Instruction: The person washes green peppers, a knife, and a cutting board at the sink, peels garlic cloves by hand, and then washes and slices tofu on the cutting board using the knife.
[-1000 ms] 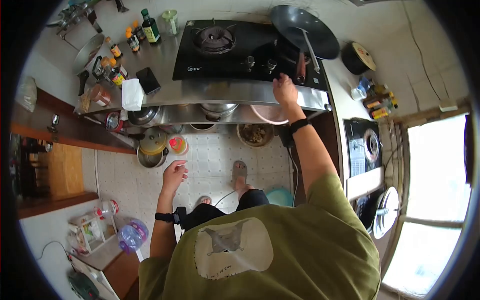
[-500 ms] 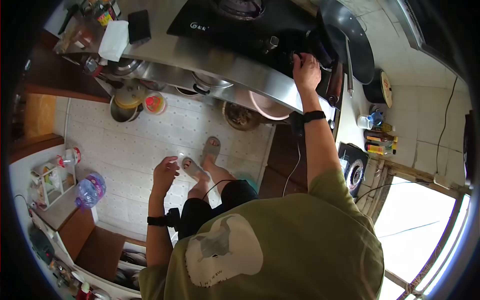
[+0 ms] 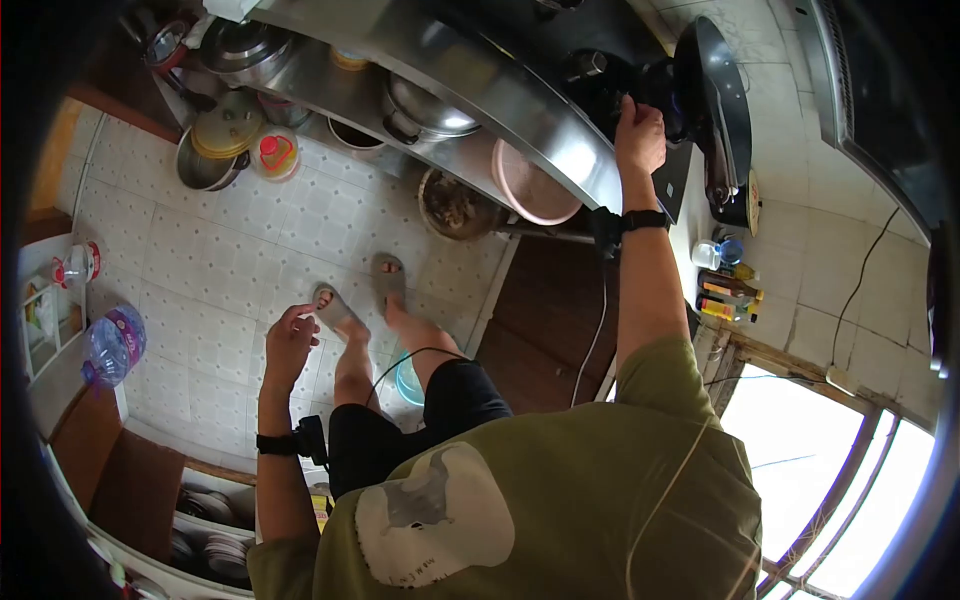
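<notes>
My right hand [image 3: 640, 140] is at the front of the black gas stove [image 3: 630, 38], its fingers closed on a stove knob at the panel edge; the knob itself is mostly hidden by the fingers. Another knob [image 3: 588, 65] shows to the left of this hand. A large dark wok [image 3: 735, 75] leans at the right end of the stove, close to the fingers. My left hand [image 3: 290, 347] hangs over the tiled floor with its fingers loosely bent and apart, holding nothing.
Below the counter stand a lidded steel pot [image 3: 430, 108], a pink basin [image 3: 535, 185] and a brown pan [image 3: 455, 205]. A pot [image 3: 205, 170] and an oil bottle [image 3: 275, 155] sit on the floor. Small bottles [image 3: 730, 285] line the right counter.
The view has tilted and shifted, so the stove top shows less and the floor and lower shelf more. My right hand stays at the stove front; my left still hangs free.
</notes>
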Available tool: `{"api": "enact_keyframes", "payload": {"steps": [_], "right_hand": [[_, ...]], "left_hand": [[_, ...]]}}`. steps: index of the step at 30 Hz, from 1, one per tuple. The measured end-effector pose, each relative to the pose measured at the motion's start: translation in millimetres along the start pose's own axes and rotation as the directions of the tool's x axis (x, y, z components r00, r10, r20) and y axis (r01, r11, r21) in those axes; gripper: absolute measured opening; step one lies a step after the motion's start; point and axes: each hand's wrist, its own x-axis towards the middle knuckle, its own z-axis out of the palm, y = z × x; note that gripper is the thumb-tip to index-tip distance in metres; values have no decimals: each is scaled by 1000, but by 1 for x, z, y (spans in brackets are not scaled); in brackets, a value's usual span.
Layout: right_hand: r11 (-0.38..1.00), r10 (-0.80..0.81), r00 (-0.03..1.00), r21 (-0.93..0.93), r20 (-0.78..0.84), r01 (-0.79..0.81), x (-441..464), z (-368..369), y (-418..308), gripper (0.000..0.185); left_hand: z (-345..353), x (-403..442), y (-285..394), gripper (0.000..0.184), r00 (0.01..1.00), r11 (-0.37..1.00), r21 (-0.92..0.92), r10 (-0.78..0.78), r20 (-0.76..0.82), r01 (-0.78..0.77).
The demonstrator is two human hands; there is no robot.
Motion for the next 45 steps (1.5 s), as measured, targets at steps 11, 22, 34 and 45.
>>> {"api": "enact_keyframes", "payload": {"steps": [11,22,34,45], "right_hand": [[997,56,998,50,-15,-55,-6,7,-3,52],[809,-285,958,544,33,222,-117,-13,0,34],[783,-137,976,622,170,2,-46,8,-8,65],[661,-590,602,750,538,-22,-271,99,-8,20]], "left_hand": [[17,11,-30,28,996,993,-111,-50,-75,41],[95,43,-55,29,996,977,-211,-44,-72,28],[163,73,-64,29,997,944,-325,-71,-31,57],[206,139,-107,31,995,959,-273,-88,-40,74]]}}
